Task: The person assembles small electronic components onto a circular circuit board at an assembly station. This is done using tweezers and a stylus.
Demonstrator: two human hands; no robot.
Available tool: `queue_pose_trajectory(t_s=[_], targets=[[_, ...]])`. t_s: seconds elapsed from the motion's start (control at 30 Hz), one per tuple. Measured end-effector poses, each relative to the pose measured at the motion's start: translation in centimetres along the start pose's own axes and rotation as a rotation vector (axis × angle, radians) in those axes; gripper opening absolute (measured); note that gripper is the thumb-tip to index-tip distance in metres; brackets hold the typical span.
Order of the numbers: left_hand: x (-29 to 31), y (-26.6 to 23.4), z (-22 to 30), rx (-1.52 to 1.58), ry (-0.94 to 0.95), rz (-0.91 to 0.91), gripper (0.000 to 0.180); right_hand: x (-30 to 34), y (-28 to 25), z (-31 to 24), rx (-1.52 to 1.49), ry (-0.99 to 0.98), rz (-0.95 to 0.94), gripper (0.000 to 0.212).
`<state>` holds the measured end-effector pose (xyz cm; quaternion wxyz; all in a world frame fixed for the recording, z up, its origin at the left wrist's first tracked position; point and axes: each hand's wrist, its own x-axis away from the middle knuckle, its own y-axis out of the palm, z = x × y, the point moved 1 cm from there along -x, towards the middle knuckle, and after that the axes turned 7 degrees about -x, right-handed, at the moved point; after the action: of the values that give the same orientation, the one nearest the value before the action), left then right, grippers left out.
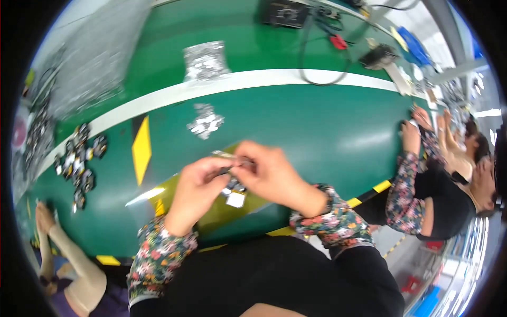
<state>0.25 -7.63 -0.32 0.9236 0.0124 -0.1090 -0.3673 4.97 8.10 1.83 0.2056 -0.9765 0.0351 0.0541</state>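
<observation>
While my left hand [191, 193] and right hand [272, 174] pinched a small dark part [226, 170], fingers [250, 151] nearly closed, silvery pieces [206, 124] lay loose on the bench [322, 121], finished count unclear.

Smooth glossy tabletop [343, 124], cloth sleeves [338, 221]

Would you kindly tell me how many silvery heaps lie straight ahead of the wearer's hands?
2: a near heap on the green table, just ahead of the left hand; and a far heap, apparently bagged, by the white strip.
</observation>
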Motion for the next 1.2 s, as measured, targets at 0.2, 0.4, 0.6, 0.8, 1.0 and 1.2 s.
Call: queue_pose_trajectory(t_s=[0.2,0.4,0.6,0.8,1.0,1.2], targets=[[0.6,-0.3,0.1,0.04,-0.004,0.054,0.026,-0.7,-0.5,-0.5,-0.131,0.07,-0.013,0.013],[0.2,0.1,0.2,-0.07,0.009,0.056,0.033,-0.3,-2.0,-1.2,-0.144,-0.034,0.209,0.012],[-0.1,0.5,1.2,-0.122,-0.005,-0.039,0.033,0.9,-4.9,-0.8,-0.336,-0.196,0.272,0.019],[0.0,1.2,1.3,-0.227,-0.065,-0.145,0.029,5.0,-5.9,0.9,-0.409,-0.008,0.191,0.021],[-2.9,3.0,0.3,-0.091,0.072,0.063,0.03,7.5,-5.2,2.3,-0.724,0.266,0.158,0.01],[-2.6,3.4,-0.2,-0.378,0.149,0.115,0.036,8.3,-4.4,2.8,-0.727,0.307,0.196,0.014]])
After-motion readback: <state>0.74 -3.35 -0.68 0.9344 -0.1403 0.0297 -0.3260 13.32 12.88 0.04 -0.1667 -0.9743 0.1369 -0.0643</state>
